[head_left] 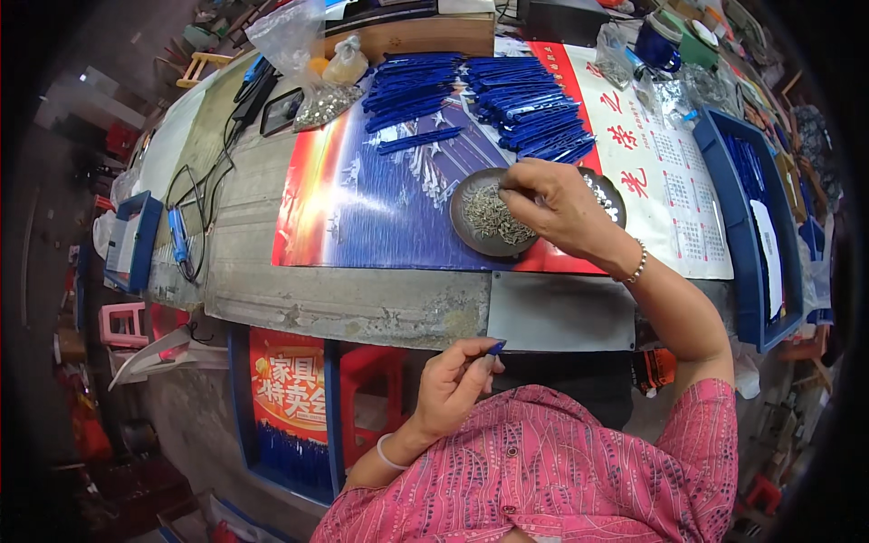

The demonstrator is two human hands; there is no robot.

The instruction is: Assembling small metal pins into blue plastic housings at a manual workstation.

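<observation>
My left hand (453, 387) is closed in front of my chest, just off the table's near edge. Between its thumb and forefinger sits a slim blue piece (495, 347), of which only the tip shows. My right hand (559, 210) reaches over a dark round dish (463, 226) of small metallic parts (491, 220). Its fingertips are pinched together above the parts, and whatever lies between them is too small to make out. Behind that hand a second dark dish (618, 192) holds small white or shiny pieces, partly covered by the hand.
Two piles of long blue strips (412, 86) (534, 109) lie on a calendar poster (362, 217). A bag of small parts (326, 102) stands left of them. Blue trays (744, 244) flank the table, and another tray (333, 407) with blue strips is below its edge.
</observation>
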